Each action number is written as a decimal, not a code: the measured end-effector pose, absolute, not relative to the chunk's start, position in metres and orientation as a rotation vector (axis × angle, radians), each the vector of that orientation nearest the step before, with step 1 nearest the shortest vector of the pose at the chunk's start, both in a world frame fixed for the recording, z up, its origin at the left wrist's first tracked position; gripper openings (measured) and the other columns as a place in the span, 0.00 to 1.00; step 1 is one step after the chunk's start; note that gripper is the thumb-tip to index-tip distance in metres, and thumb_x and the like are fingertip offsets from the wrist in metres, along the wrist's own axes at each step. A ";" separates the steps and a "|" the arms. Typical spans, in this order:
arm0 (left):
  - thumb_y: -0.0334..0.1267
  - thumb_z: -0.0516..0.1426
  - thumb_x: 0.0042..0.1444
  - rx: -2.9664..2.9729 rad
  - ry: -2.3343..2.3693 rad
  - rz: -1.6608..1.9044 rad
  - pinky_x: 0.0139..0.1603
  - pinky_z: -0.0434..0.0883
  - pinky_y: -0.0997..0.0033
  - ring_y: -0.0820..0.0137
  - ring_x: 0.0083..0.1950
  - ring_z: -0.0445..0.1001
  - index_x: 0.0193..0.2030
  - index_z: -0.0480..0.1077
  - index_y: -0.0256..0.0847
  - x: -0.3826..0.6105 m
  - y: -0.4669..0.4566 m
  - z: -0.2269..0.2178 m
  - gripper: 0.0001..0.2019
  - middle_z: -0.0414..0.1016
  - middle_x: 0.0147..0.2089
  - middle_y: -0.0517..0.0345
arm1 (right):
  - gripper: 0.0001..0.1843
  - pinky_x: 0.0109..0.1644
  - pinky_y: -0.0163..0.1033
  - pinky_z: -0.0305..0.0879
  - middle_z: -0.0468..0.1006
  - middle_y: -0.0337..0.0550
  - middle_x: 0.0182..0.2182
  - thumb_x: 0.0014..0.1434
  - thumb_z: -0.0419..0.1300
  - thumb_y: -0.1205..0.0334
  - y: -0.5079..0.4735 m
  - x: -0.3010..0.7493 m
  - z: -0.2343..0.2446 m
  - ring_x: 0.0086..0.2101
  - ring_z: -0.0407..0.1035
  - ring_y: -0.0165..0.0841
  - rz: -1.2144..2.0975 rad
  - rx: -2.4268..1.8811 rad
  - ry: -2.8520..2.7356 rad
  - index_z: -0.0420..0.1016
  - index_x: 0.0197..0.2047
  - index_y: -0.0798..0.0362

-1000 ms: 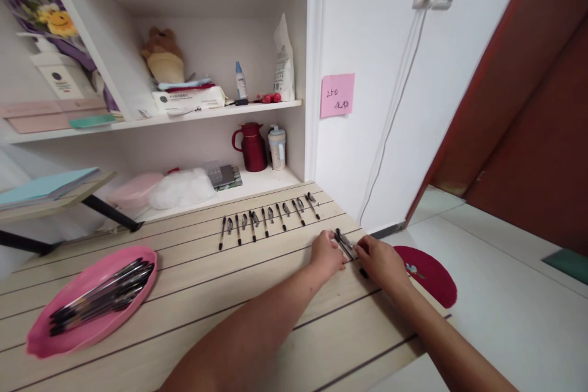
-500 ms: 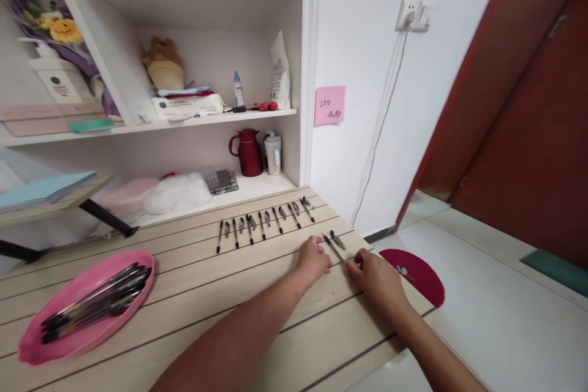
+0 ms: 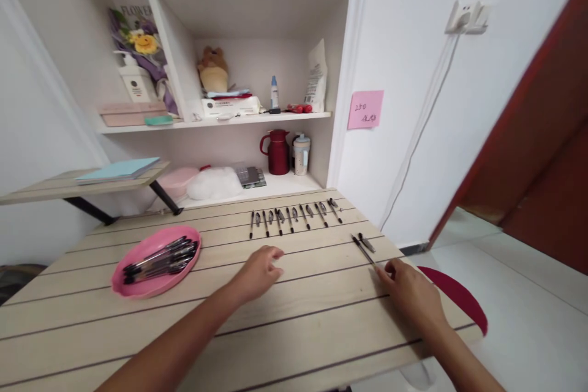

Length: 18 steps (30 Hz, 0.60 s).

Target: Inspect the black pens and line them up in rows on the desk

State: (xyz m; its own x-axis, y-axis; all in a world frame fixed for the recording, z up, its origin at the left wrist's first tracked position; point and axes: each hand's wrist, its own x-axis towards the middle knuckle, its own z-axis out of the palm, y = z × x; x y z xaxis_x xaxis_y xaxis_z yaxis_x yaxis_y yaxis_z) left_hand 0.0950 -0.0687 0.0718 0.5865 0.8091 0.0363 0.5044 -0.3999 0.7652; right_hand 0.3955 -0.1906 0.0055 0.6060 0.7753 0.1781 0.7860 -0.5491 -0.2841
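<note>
My left hand [image 3: 258, 272] hovers over the middle of the table, thumb and fingers apart, with nothing in it. At the right, my right hand [image 3: 411, 291] pinches the lower end of a black pen [image 3: 364, 250] lying slanted on the table. A dark pen cap [image 3: 367, 243] lies beside that pen's upper end. Farther back, several black pens [image 3: 290, 220] form a row, with small dark caps [image 3: 294, 214] beside them. To the left of my left hand, a pink oval tray [image 3: 118, 288] holds a bundle of pens [image 3: 160, 262].
The striped wooden table [image 3: 294, 324] meets a white shelf unit [image 3: 257, 124] at the back. A red jug [image 3: 278, 153] and a pale cup [image 3: 301, 155] stand on its lowest shelf. A small raised stand [image 3: 50, 187] is at the left, a red round seat [image 3: 463, 297] beyond the right edge.
My left hand has moved left, away from the pen and cap by my right hand. The right hand stays at the pen's end. The view has turned left.
</note>
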 end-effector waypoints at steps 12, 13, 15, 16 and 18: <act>0.40 0.51 0.49 2.129 1.890 0.574 0.44 0.63 0.73 0.65 0.43 0.71 0.38 0.72 0.43 -0.111 -0.038 0.131 0.12 0.76 0.42 0.57 | 0.18 0.27 0.39 0.56 0.76 0.45 0.28 0.54 0.46 0.46 -0.154 0.356 0.007 0.26 0.69 0.39 0.043 -2.351 -1.520 0.68 0.31 0.48; 0.39 0.51 0.49 2.153 1.936 0.468 0.43 0.63 0.73 0.65 0.43 0.71 0.37 0.73 0.42 -0.116 -0.035 0.130 0.12 0.76 0.42 0.56 | 0.17 0.27 0.39 0.56 0.76 0.45 0.28 0.54 0.46 0.46 -0.151 0.345 0.004 0.25 0.69 0.38 0.051 -2.312 -1.571 0.68 0.31 0.48; 0.38 0.53 0.47 2.166 1.992 0.312 0.40 0.63 0.74 0.65 0.40 0.71 0.37 0.72 0.41 -0.119 -0.028 0.123 0.11 0.76 0.40 0.53 | 0.16 0.27 0.39 0.56 0.76 0.44 0.27 0.54 0.47 0.47 -0.144 0.324 0.000 0.25 0.69 0.37 0.073 -2.245 -1.666 0.68 0.30 0.48; 0.38 0.55 0.46 2.160 2.006 0.280 0.38 0.63 0.74 0.65 0.39 0.71 0.37 0.72 0.41 -0.119 -0.024 0.118 0.11 0.76 0.39 0.52 | 0.16 0.27 0.38 0.56 0.76 0.44 0.26 0.54 0.47 0.47 -0.141 0.313 -0.001 0.25 0.69 0.37 0.089 -2.224 -1.704 0.68 0.30 0.48; 0.36 0.56 0.44 2.165 2.009 0.251 0.36 0.63 0.73 0.65 0.36 0.71 0.38 0.72 0.40 -0.117 -0.016 0.106 0.12 0.76 0.39 0.51 | 0.16 0.27 0.38 0.55 0.75 0.43 0.26 0.55 0.46 0.48 -0.137 0.293 0.000 0.25 0.69 0.36 0.120 -2.189 -1.770 0.68 0.29 0.48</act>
State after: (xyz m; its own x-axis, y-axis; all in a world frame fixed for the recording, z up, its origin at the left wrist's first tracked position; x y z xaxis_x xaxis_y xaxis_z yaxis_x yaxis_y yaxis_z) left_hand -0.1166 -0.0158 0.1058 0.0742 0.9972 0.0029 0.9674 -0.0727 0.2426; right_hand 0.2929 -0.1374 -0.0002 0.2277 0.9643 0.1356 0.9370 -0.1791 -0.2999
